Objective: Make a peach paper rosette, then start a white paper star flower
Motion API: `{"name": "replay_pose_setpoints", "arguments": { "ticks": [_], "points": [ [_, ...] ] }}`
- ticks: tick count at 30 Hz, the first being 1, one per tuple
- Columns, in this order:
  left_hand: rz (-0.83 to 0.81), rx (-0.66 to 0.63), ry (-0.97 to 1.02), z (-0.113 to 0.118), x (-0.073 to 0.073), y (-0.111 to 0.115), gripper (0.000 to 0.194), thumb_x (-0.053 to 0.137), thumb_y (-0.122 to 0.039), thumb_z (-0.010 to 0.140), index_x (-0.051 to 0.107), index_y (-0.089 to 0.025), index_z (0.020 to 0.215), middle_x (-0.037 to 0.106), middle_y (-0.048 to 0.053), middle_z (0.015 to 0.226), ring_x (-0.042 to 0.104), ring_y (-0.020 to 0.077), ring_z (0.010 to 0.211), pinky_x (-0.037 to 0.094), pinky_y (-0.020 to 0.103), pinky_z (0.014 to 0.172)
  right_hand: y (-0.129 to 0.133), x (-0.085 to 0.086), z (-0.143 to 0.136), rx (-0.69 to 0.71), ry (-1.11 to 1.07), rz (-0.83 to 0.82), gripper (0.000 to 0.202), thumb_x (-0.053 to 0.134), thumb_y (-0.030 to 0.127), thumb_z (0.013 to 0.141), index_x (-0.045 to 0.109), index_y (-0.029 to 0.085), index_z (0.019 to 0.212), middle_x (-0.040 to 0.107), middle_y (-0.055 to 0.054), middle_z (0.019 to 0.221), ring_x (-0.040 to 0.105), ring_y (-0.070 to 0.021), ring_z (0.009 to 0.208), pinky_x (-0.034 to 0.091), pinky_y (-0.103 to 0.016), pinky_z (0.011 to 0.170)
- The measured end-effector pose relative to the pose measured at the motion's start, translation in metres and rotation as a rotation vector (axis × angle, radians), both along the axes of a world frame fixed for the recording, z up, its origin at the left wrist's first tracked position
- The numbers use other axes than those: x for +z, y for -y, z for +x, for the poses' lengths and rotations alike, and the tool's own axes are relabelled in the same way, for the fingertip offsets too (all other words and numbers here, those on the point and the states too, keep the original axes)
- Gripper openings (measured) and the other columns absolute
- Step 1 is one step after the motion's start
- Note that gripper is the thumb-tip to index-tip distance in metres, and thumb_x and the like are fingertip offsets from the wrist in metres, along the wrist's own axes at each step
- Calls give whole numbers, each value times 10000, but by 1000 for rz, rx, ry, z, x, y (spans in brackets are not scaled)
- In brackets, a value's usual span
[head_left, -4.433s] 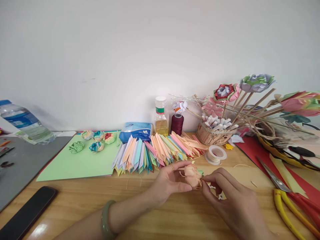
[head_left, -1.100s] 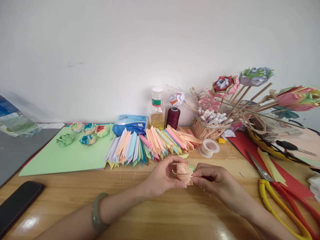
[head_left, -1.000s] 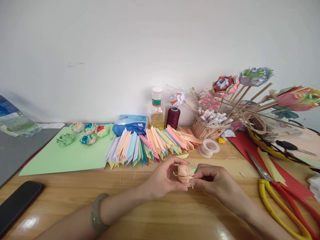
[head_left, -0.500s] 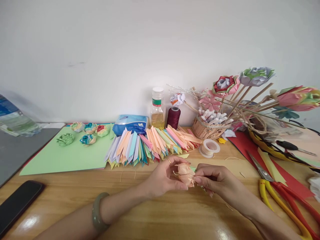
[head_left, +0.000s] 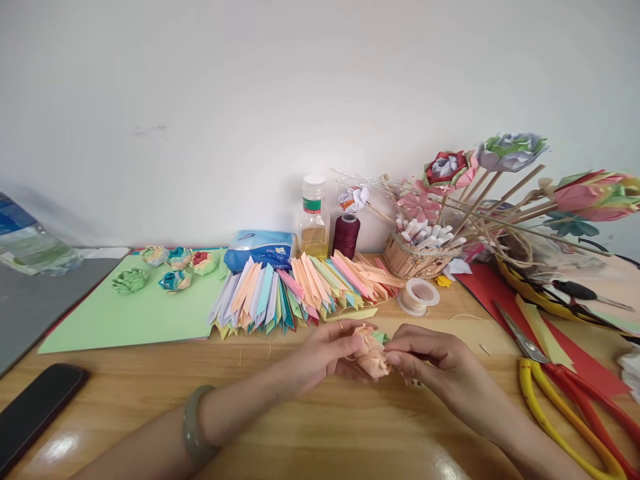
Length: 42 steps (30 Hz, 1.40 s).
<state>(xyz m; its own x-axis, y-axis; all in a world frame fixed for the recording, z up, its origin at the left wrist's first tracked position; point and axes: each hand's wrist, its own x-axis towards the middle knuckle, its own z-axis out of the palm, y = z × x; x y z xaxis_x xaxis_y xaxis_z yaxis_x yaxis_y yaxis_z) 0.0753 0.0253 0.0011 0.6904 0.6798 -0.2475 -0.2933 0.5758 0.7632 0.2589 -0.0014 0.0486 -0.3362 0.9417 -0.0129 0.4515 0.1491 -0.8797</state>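
My left grip (head_left: 320, 353) now pinches the peach paper flower (head_left: 373, 355) thumb-over; this apparently exposes more green paper (head_left: 381, 337) beside my right grip (head_left: 434, 357), pinching the edge.

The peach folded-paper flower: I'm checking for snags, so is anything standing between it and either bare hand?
Nothing visible does. The left bare hand grips the peach folded-paper flower, and the right bare hand pinches at its right edge. The round white spool of pale cord lies beyond, apart from both hands.
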Motion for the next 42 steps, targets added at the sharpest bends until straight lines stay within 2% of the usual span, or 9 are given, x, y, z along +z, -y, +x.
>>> {"name": "replay_pose_setpoints", "arguments": {
  "ticks": [3, 6, 8, 13, 17, 23, 31, 35, 42],
  "points": [
    [55, 110, 9, 1, 5, 1, 466, 725, -269, 626, 553, -209, 1055, 592, 56, 972, 608, 166, 785, 474, 275, 642, 2, 2, 2, -174, -52, 81, 236, 522, 404, 795, 643, 206, 750, 588, -6, 669, 507, -120, 536, 400, -224, 481],
    [125, 162, 21, 1, 8, 2, 464, 734, -225, 613, 557, -205, 1042, 568, 59, 1021, 572, 181, 877, 473, 281, 677, 6, 3, 0, -305, -57, 189, 216, 535, 386, 791, 590, 209, 680, 534, 12, 607, 470, -115, 511, 386, -220, 460],
    [174, 180, 43, 2, 8, 2, 458, 733, -195, 613, 561, -201, 1038, 572, 59, 1022, 552, 182, 914, 463, 293, 727, 9, 3, -2, -271, -11, 248, 208, 543, 346, 793, 569, 206, 641, 519, 12, 586, 469, -117, 517, 384, -222, 468],
    [232, 203, 71, 3, 5, 1, 462, 735, -114, 589, 563, -224, 1004, 597, 28, 997, 538, 167, 946, 418, 281, 800, 10, -6, -8, -150, 48, 293, 122, 550, 284, 792, 600, 198, 723, 556, -7, 634, 496, -121, 536, 392, -225, 469],
    [358, 266, 51, 4, 0, 1, 460, 732, -105, 590, 544, -232, 989, 563, 13, 997, 528, 144, 922, 411, 255, 791, 7, -9, -8, -143, 61, 240, 151, 546, 309, 786, 628, 198, 727, 566, -10, 634, 489, -122, 525, 385, -232, 469],
    [604, 320, 16, 4, -5, 5, 439, 694, -115, 640, 483, -242, 1004, 470, 31, 1088, 515, 157, 961, 412, 284, 821, 4, -7, -11, -215, -81, -6, 243, 590, 419, 722, 616, 184, 662, 579, -1, 616, 509, -132, 567, 394, -229, 505],
    [677, 354, -24, 5, -5, 8, 418, 652, -100, 683, 440, -274, 998, 405, 20, 1131, 470, 151, 1023, 412, 268, 824, 4, -4, -14, -226, -205, -209, 267, 585, 441, 707, 626, 177, 692, 570, 13, 612, 459, -103, 522, 351, -211, 470],
    [678, 349, -34, 5, -5, 9, 412, 644, -98, 690, 431, -272, 997, 400, 21, 1130, 470, 152, 1024, 414, 270, 824, 4, -3, -16, -215, -198, -213, 264, 571, 439, 704, 614, 180, 669, 562, 8, 618, 462, -112, 544, 356, -220, 493],
    [650, 340, -12, 6, -5, 12, 432, 657, -95, 675, 422, -271, 992, 399, 18, 1123, 471, 151, 1022, 408, 276, 835, 6, -15, -17, -289, -226, -73, 259, 595, 442, 706, 534, 192, 677, 457, 33, 590, 403, -108, 537, 307, -220, 468]
  ]
}}
